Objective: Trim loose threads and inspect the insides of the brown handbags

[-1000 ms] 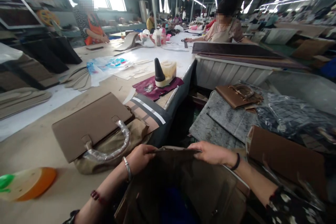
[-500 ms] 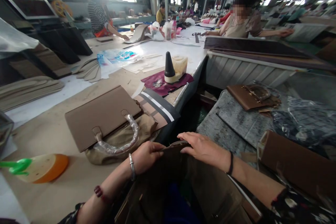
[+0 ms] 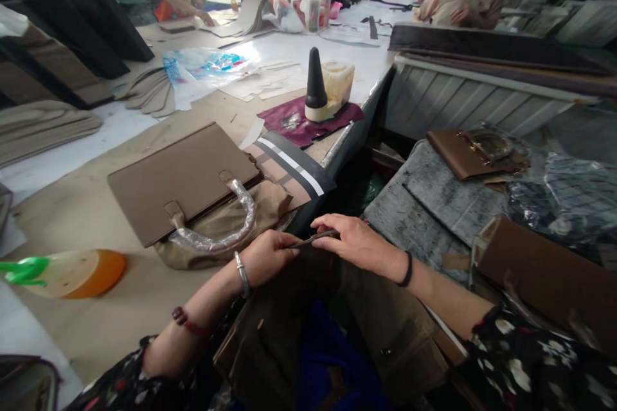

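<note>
In my lap lies an opened-out handbag (image 3: 385,324) with dark brown fabric, its upper edge raised between my hands. My left hand (image 3: 267,258) pinches that edge between thumb and fingers. Close by on the right, my right hand (image 3: 354,243) grips the same edge, thumb below and fingers above. A narrow strip of the edge shows between the two. Just beyond my left hand, a finished brown handbag (image 3: 186,173) rests on the table, its handle (image 3: 245,212) wrapped in clear plastic.
An orange-filled squeeze bottle (image 3: 91,274) lies at the table's left. Beyond are a black cone-topped pot (image 3: 315,87) on maroon material (image 3: 277,121), and a plastic bag (image 3: 202,70). More brown bags (image 3: 544,276) lie at right, beside a ribbed bin (image 3: 443,96). Co-workers are further back.
My view has tilted down. My right hand has closed from a looser hold onto the bag's edge and come slightly nearer my left. The co-worker at right has drawn their arms in.
</note>
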`<state>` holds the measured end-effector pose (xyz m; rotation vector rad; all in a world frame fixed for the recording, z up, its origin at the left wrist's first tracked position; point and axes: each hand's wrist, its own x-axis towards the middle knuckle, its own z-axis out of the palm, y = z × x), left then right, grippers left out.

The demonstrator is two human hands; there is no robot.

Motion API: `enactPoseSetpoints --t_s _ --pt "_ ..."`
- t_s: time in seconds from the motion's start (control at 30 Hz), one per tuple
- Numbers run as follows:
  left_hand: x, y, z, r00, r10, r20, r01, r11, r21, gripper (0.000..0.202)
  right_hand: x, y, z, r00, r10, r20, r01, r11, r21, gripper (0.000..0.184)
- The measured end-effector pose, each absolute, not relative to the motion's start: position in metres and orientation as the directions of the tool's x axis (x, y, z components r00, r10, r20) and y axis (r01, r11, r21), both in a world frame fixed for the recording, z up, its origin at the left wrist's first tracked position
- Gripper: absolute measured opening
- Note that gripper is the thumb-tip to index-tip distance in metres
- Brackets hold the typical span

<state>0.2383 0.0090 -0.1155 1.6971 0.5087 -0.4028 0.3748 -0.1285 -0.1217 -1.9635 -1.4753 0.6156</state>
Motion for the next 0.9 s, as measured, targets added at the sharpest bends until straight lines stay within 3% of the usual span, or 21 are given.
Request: enactPoseSetpoints --t_s 0.17,0.53,0.9 --pt "0.24 0.008 -0.117 0.818 0.138 -0.559 0.574 -0.12 0.81 0.036 0.371 -0.133 -0.122 0.32 0.943 0.093 0.735 -0.185 -0.652 0.006" --pt "0.242 0.001 -0.112 0.79 0.144 -0.596 0.612 -0.142 0.778 0.026 0.368 -0.138 -0.125 0.222 0.971 0.092 0.837 -0.141 -0.528 0.011" --pt "0.244 -0.006 -0.108 0.799 0.097 -0.594 0.602 -0.142 0.786 0.035 0.371 -0.139 -0.127 0.289 0.956 0.054 0.854 -0.232 -0.467 0.01"
